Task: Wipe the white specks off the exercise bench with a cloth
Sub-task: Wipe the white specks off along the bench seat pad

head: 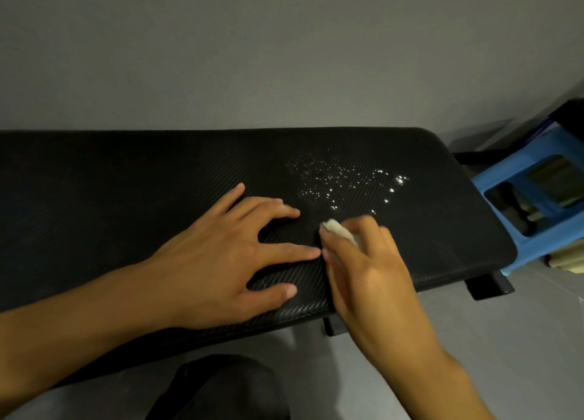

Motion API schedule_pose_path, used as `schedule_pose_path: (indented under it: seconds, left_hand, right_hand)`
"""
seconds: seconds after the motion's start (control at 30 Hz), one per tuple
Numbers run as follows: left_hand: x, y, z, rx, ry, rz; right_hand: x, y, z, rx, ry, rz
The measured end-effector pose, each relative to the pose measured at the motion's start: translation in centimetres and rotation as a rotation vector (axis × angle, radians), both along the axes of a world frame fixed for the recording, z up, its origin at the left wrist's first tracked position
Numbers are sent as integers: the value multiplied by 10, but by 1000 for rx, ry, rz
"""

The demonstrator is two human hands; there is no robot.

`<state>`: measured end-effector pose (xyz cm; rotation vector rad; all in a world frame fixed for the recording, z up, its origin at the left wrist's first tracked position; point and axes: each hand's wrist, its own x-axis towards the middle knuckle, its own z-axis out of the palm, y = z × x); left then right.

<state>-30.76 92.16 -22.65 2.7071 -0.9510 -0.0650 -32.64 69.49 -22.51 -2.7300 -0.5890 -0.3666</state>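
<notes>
A black padded exercise bench (126,182) with a woven texture runs across the view. White specks (335,179) lie scattered over its right half. My left hand (227,255) rests flat on the pad with fingers spread, just left of the specks. My right hand (369,268) grips a small white cloth (339,230) and presses it on the pad at the near edge of the speck patch. Most of the cloth is hidden under the fingers. The two hands nearly touch.
A grey wall stands right behind the bench. A blue plastic stool (543,205) sits at the right end, with dark items above it. Black bench feet (489,285) stick out over the grey floor. A dark rounded object (221,391) lies below the bench's front edge.
</notes>
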Motion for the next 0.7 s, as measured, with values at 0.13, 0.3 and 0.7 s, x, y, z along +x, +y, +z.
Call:
schedule_pose_path:
  seconds: [0.13, 0.3, 0.7]
  left_hand:
    - [-1, 0, 0, -5, -1, 13]
    - [-4, 0, -1, -7, 0, 14]
    - [-6, 2, -1, -65, -31, 142]
  right_hand:
    - [15, 0, 1, -18, -11, -41]
    - [38, 12, 0, 1, 3, -22]
    - [69, 26, 8, -70, 2, 67]
